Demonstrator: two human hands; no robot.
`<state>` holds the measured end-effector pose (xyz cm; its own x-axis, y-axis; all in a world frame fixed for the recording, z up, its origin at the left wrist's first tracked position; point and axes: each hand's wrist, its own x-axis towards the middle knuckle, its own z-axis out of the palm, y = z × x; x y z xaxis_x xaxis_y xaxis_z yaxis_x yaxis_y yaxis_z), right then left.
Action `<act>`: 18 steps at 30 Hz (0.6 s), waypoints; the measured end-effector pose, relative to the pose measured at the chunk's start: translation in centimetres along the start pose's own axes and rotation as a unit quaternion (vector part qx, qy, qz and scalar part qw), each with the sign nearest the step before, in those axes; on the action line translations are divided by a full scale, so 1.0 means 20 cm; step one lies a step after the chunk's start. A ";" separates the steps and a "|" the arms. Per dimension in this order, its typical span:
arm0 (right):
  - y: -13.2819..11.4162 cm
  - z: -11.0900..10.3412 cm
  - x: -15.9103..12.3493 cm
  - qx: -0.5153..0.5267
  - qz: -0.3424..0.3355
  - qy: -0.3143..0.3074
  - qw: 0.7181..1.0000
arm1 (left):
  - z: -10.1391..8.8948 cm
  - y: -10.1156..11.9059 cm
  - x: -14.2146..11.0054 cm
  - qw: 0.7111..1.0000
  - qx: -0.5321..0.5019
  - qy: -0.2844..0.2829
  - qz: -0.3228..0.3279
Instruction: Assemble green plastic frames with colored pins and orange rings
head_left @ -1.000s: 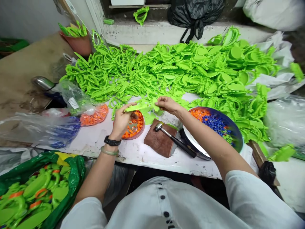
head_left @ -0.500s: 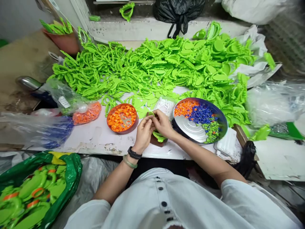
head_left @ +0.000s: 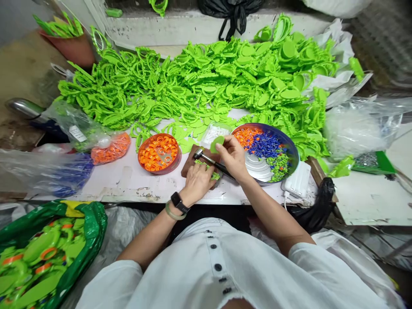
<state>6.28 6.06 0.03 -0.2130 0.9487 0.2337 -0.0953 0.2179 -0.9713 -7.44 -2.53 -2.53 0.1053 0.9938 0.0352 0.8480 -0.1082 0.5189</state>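
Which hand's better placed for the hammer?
Right, likely: the right hand sits at the hammer's handle, though its fingers pinch a green disc; the left hand rests on green pieces on the brown pad.

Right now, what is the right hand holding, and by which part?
The right hand pinches a flat lime-green plastic disc by its lower edge; whether it also grips the black-handled steel hammer beneath cannot be told.

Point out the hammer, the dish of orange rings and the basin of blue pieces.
Hammer (head_left: pixel 198 154), head view, metal head.
Dish (head_left: pixel 159 172), head view, front rim.
Basin (head_left: pixel 262 125), head view, far rim.
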 end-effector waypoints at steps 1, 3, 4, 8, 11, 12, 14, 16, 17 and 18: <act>-0.01 -0.02 -0.04 0.009 0.036 -0.038 0.999 | -0.02 -0.03 -0.02 0.999 -0.040 0.005 0.007; 0.00 -0.05 -0.10 0.050 0.125 -0.092 0.987 | -0.05 -0.09 -0.08 0.984 -0.175 0.036 -0.011; 0.02 -0.05 -0.12 0.077 0.170 -0.104 0.977 | -0.06 -0.11 -0.11 0.964 -0.257 0.054 -0.032; 0.06 0.04 -0.20 0.121 0.229 -0.121 0.958 | -0.10 -0.12 -0.18 0.814 -0.571 0.046 -0.096; 0.06 0.13 -0.23 0.071 0.152 -0.140 0.976 | -0.10 -0.09 -0.15 0.679 -0.718 0.065 -0.141; 0.05 0.15 -0.24 0.063 0.133 -0.150 0.978 | -0.10 -0.08 -0.14 0.650 -0.738 0.091 -0.158; 0.05 0.16 -0.24 0.079 0.131 -0.154 0.976 | -0.09 -0.06 -0.10 0.624 -0.751 0.131 -0.170; 0.05 0.16 -0.24 0.103 0.150 -0.125 0.975 | -0.07 -0.04 -0.06 0.621 -0.753 0.145 -0.162; 0.05 0.16 -0.24 0.102 0.155 -0.106 0.977 | -0.06 -0.03 -0.05 0.617 -0.756 0.153 -0.158; 0.06 0.16 -0.24 0.092 0.156 -0.092 0.979 | -0.05 -0.01 -0.04 0.610 -0.760 0.162 -0.155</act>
<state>4.15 1.14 -2.08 -0.4298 0.9014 -0.0526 -0.1670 -0.1366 -0.9765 -8.24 -3.27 -1.85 -0.2557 0.9399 -0.2263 -0.6851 -0.0110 0.7283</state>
